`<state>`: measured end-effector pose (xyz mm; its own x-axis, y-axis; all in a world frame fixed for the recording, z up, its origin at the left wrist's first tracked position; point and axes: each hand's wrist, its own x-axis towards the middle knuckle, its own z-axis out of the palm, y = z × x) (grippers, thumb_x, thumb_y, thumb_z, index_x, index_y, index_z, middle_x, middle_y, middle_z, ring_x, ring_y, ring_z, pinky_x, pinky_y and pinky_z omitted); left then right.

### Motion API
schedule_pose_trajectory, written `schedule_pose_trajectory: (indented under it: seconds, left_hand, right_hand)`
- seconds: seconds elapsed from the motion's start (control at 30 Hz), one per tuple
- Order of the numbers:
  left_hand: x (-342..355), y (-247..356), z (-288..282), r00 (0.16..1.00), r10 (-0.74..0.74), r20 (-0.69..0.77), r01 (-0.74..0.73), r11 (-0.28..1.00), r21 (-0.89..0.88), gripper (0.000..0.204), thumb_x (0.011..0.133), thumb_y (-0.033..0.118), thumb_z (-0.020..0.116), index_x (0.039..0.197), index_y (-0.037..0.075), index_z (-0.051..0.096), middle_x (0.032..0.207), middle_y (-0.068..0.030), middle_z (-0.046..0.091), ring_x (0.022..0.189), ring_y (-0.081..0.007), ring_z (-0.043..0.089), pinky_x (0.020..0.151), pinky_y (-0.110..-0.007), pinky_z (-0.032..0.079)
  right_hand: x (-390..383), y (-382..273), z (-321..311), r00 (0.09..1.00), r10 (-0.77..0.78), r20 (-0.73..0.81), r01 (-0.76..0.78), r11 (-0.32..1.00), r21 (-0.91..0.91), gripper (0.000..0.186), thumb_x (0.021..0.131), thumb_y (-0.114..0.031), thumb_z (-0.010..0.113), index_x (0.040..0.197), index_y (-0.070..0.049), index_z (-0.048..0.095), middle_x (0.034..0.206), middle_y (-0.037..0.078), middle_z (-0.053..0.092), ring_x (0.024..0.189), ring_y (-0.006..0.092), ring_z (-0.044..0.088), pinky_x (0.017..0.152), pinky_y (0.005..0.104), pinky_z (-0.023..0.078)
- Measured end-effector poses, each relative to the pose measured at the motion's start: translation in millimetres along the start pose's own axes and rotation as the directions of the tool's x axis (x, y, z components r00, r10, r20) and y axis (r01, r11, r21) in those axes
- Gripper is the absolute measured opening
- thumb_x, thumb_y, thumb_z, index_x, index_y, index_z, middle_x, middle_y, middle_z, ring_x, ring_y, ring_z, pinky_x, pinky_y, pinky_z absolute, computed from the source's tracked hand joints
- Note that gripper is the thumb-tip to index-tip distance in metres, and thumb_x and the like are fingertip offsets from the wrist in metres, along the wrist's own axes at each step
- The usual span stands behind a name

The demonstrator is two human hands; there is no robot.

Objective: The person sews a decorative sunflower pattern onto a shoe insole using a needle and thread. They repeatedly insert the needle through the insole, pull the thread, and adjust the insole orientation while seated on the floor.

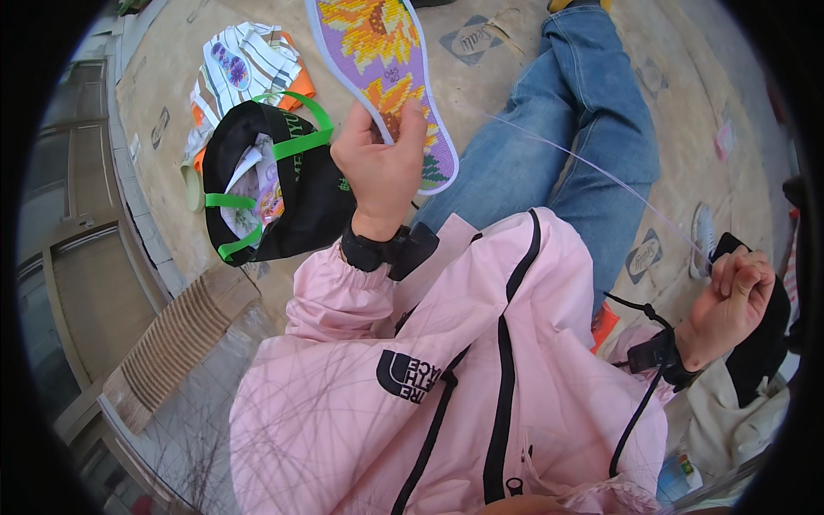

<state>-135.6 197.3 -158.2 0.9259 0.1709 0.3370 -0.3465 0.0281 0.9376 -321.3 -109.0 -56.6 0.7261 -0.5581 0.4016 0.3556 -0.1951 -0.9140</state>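
Note:
My left hand (378,176) grips an insole (373,34) between thumb and fingers, raised over my jeans-clad legs (601,146). The insole has yellow sunflowers and green leaves stitched on a lilac ground, with a white edge. A pale lilac thread (566,151) stretches from near the insole down to my right hand (725,300), which is closed on it at the far right. Whether a needle is also in those fingers is too small to tell. My pink jacket (549,386) fills the lower middle of the view.
A black bag (313,210) with green handles stands at the left, stuffed with items. Behind it lies striped fabric (257,51) with another patterned insole (230,67). A ribbed cardboard piece (172,352) lies lower left. A sneaker (702,240) and dark cloth (768,335) are at the right.

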Motion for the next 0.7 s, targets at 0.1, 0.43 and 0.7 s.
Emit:
schedule_pose_trajectory:
  seconds: [0.1, 0.43, 0.7]
  left_hand:
    - [-1.1, -10.5, -11.6, 0.991, 0.122, 0.050, -0.129, 0.971, 0.200, 0.018, 0.076, 0.000, 0.073, 0.093, 0.000, 0.067, 0.077, -0.0063, 0.067, 0.065, -0.0116, 0.063, 0.059, -0.024, 0.048]
    - [4.9, 14.7, -10.5, 0.552, 0.699, 0.455, -0.832, 0.425, 0.356, 0.032, 0.059, 0.001, 0.077, 0.089, 0.007, 0.070, 0.089, -0.0037, 0.066, 0.079, -0.0205, 0.065, 0.062, -0.029, 0.054]
    - [-10.3, 0.2, 17.5, 0.951, 0.091, 0.294, -0.139, 0.979, 0.146, 0.015, 0.082, -0.001, 0.071, 0.095, -0.005, 0.066, 0.093, -0.0092, 0.070, 0.078, -0.0122, 0.067, 0.062, -0.024, 0.051]
  right_hand:
    - [1.9, -5.1, -4.1, 0.998, 0.049, 0.025, -0.053, 0.980, 0.193, 0.024, 0.095, -0.020, 0.060, 0.082, -0.003, 0.050, 0.081, 0.003, 0.045, 0.061, 0.0102, 0.037, 0.052, 0.0219, 0.031]
    - [3.7, 16.1, -40.4, 0.983, 0.066, -0.171, -0.072, 0.997, -0.033, 0.018, 0.098, -0.012, 0.055, 0.084, -0.002, 0.050, 0.080, 0.005, 0.047, 0.061, 0.0099, 0.033, 0.055, 0.0243, 0.027]
    - [12.9, 35.3, -45.0, 0.954, 0.075, -0.290, -0.109, 0.989, -0.102, 0.019, 0.098, -0.017, 0.056, 0.094, 0.002, 0.057, 0.087, 0.010, 0.057, 0.078, 0.0199, 0.054, 0.075, 0.0294, 0.044]
